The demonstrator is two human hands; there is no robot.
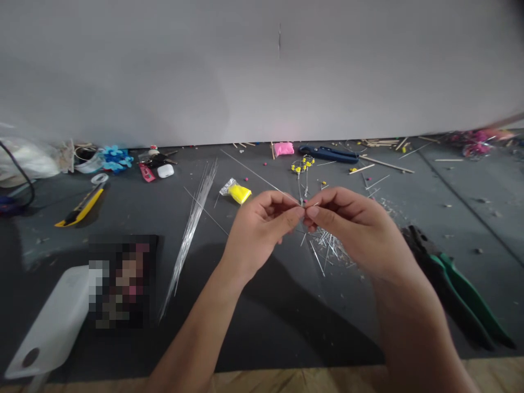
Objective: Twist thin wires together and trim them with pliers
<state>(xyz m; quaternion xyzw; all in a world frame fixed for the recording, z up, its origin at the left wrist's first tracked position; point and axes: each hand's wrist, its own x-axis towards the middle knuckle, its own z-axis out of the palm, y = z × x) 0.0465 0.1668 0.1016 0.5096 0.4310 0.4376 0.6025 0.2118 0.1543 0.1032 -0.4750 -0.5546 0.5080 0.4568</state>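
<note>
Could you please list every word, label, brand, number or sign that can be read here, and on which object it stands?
None can be read.
Red tag beside the small white case: any marks are too small and blurred.
Dark object at left: pixelated, nothing legible.
Green-handled pliers: no readable marking.

Left grip and right grip pinch close together, forearms angled inward.

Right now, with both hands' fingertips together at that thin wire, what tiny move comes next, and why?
Perhaps bend the thin wire a little where the left hand and right hand meet: their fingertips pinch close together there, and its long visible stretch looks straight.
</note>
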